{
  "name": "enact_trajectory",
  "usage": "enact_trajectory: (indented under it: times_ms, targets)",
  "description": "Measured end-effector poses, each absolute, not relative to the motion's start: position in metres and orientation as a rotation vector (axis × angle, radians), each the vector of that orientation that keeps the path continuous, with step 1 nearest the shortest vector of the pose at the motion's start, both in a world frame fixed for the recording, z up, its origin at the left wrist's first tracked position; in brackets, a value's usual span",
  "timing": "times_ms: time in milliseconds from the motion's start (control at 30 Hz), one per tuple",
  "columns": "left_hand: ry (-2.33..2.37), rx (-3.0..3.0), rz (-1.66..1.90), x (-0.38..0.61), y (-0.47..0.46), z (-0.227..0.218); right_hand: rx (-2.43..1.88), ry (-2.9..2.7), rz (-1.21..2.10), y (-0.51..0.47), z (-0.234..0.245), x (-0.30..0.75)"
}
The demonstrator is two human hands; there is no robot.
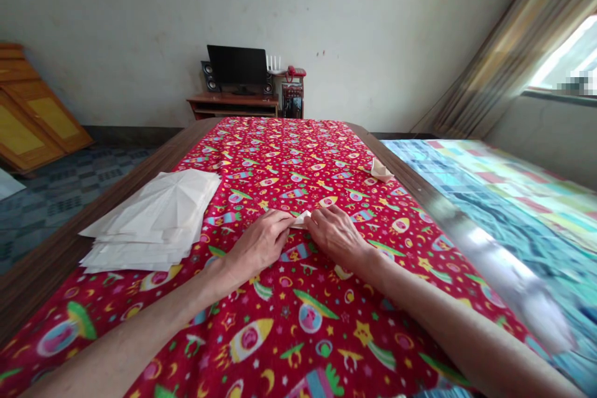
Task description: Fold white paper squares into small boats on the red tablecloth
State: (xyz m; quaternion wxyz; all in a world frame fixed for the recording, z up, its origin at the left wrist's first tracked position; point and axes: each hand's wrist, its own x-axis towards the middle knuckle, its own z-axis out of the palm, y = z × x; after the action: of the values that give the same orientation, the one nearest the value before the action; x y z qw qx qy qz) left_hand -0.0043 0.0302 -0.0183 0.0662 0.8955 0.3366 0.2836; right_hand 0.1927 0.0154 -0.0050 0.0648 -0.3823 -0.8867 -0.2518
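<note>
A small folded piece of white paper [301,220] lies on the red patterned cloth [289,298], between my two hands. My left hand [267,237] is closed on its left end, fingers bent and pressed together. From the other side, my right hand [336,231] grips the right end, its fingers covering part of the paper. To the left rests a stack of white paper sheets [158,211], the top one marked with radiating creases. A folded paper shape [381,170] sits near the cloth's right edge, apart from both hands.
The cloth covers a brown wooden table [60,249]. Beyond its far end, a monitor [237,65] with speakers stands on a small desk [233,101]. On the right is a bed with a blue and checkered cover [504,217]; a wooden cabinet [37,112] stands at left.
</note>
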Motion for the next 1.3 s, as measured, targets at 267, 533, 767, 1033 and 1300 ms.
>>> enact_trajectory:
  times_ms: [267,533,767,1033,1300]
  targets:
    - [1.102,2.474,1.033,0.002,0.031,-0.019,-1.262,-2.533,-0.696,0.021,-0.007,0.189]
    - [1.319,2.263,0.944,0.017,0.028,-0.016,-1.279,-2.354,-0.518,0.018,-0.005,0.179]
    - [1.231,2.33,1.056,0.019,0.031,-0.022,-1.354,-2.186,-0.253,0.014,-0.011,0.177]
    - [1.21,2.427,1.052,0.015,0.036,-0.028,-1.449,-2.242,-0.114,0.017,-0.012,0.182]
    - [1.262,2.441,1.008,0.012,0.043,-0.036,-1.38,-2.156,0.151,0.008,-0.015,0.182]
